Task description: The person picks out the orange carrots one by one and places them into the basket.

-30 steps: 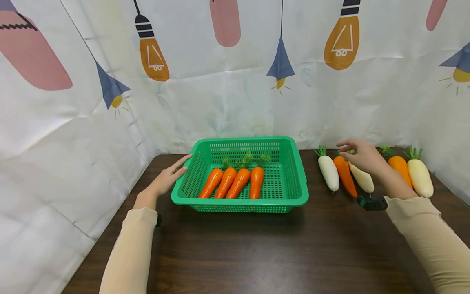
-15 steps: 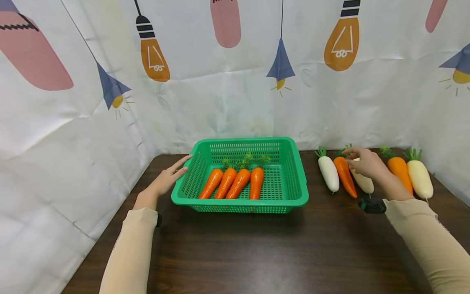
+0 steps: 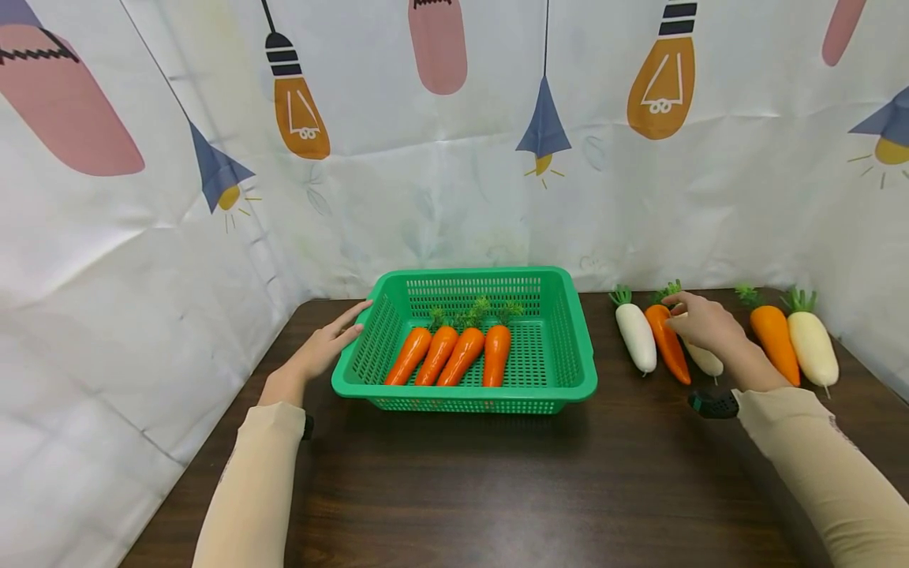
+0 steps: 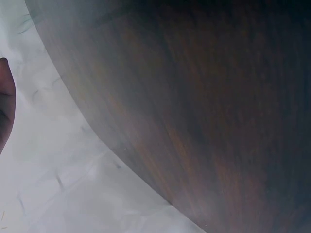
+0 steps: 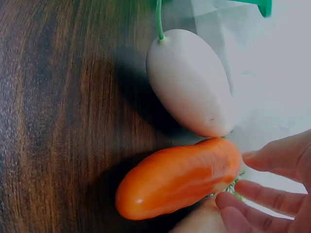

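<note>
My left hand lies with straight fingers against the left rim of a green plastic basket. Several orange carrots with leafy tops lie side by side inside the basket. On the right, my right hand is over the top end of another carrot. In the right wrist view the thumb and fingers are spread apart around the top end of that carrot; contact is hard to tell. A white radish lies left of it, and a second pale radish is partly under the hand.
Right of my right hand lie another carrot and a cream-coloured radish. The dark wooden table extends in front of the basket. A printed white cloth hangs behind and at both sides.
My right hand has come down and slightly left, from above the radish to the carrot's top. My left hand and the basket stay where they were.
</note>
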{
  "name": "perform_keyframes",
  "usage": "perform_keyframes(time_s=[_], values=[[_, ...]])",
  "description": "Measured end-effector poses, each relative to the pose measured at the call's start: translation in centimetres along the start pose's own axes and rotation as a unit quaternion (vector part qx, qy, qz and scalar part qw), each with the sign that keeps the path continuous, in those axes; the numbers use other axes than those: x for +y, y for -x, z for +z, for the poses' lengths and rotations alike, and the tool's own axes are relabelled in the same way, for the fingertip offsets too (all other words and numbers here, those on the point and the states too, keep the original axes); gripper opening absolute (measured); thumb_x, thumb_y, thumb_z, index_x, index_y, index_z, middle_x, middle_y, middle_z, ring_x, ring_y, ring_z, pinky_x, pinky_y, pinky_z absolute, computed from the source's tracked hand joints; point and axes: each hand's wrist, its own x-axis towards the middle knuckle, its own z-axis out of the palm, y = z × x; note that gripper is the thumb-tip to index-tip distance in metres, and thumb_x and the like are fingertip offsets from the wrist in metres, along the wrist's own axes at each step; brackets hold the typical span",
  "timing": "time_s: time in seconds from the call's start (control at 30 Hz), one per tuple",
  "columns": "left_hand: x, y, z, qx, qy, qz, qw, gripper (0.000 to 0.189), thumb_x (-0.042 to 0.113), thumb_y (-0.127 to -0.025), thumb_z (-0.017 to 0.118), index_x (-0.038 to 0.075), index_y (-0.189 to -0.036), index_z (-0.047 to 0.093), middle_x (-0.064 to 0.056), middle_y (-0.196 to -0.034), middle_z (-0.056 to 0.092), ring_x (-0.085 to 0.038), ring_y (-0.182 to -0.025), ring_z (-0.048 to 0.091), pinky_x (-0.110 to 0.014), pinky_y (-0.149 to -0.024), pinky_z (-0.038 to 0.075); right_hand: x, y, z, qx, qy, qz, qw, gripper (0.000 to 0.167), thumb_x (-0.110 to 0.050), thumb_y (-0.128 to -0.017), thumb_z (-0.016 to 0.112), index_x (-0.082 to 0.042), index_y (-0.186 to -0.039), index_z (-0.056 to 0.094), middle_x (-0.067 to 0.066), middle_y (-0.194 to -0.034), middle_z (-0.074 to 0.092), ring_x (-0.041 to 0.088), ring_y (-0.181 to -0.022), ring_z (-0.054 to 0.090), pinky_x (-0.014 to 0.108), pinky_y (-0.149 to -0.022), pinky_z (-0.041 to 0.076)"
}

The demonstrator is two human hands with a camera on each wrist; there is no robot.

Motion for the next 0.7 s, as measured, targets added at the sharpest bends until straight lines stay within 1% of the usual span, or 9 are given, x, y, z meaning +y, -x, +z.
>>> perform_keyframes(time_s=[0.07,0.2,0.27,0.53,0.7], values=[[0.0,0.0,0.0,0.001,0.000,-0.001,1.0000,0.060,0.043,-0.112,0.037,0.025,-0.167,0.019,-0.025,-0.166,0.020,-0.057,-0.140,0.035,-0.077,-0.107,0.027,-0.3,-0.1,0.1,-0.004,0.015,0.002,0.9999,0.055,-0.017,-0.103,0.054,0.009,-0.149,0.038,0.040,-0.140,0.045,0.059,-0.118,0.049,0.066,-0.087,0.047],[0.0,0.0,0.0,0.002,0.000,0.000,1.0000,0.060,0.043,-0.112,0.037,0.025,-0.167,0.019,-0.025,-0.166,0.021,-0.057,-0.140,0.035,-0.077,-0.107,0.028,-0.8,-0.3,0.4,-0.009,0.060,0.001,0.9982,0.057,-0.015,-0.101,0.057,0.011,-0.149,0.038,0.041,-0.137,0.047,0.056,-0.111,0.055,0.060,-0.077,0.052],[0.0,0.0,0.0,0.002,0.001,0.000,1.0000,0.060,0.043,-0.112,0.037,0.025,-0.167,0.019,-0.025,-0.166,0.021,-0.057,-0.140,0.036,-0.077,-0.107,0.028,-1.1,-0.4,0.6,-0.010,0.080,0.003,0.9968,0.059,-0.016,-0.100,0.059,0.011,-0.148,0.038,0.041,-0.136,0.047,0.056,-0.108,0.056,0.058,-0.073,0.052],[0.0,0.0,0.0,0.000,0.002,-0.001,1.0000,0.060,0.043,-0.112,0.036,0.025,-0.167,0.019,-0.024,-0.166,0.020,-0.057,-0.140,0.035,-0.077,-0.107,0.027,-1.6,-1.0,1.4,-0.017,0.108,0.010,0.9940,0.066,-0.014,-0.097,0.062,0.014,-0.150,0.034,0.043,-0.141,0.037,0.057,-0.112,0.049,0.067,-0.079,0.047],[0.0,0.0,0.0,0.001,-0.001,0.000,1.0000,0.060,0.043,-0.112,0.036,0.025,-0.167,0.018,-0.025,-0.166,0.020,-0.058,-0.139,0.036,-0.077,-0.106,0.029,-1.9,-1.2,1.7,-0.007,0.122,0.006,0.9925,0.066,-0.010,-0.094,0.063,0.016,-0.149,0.036,0.043,-0.139,0.039,0.056,-0.111,0.049,0.065,-0.077,0.049]])
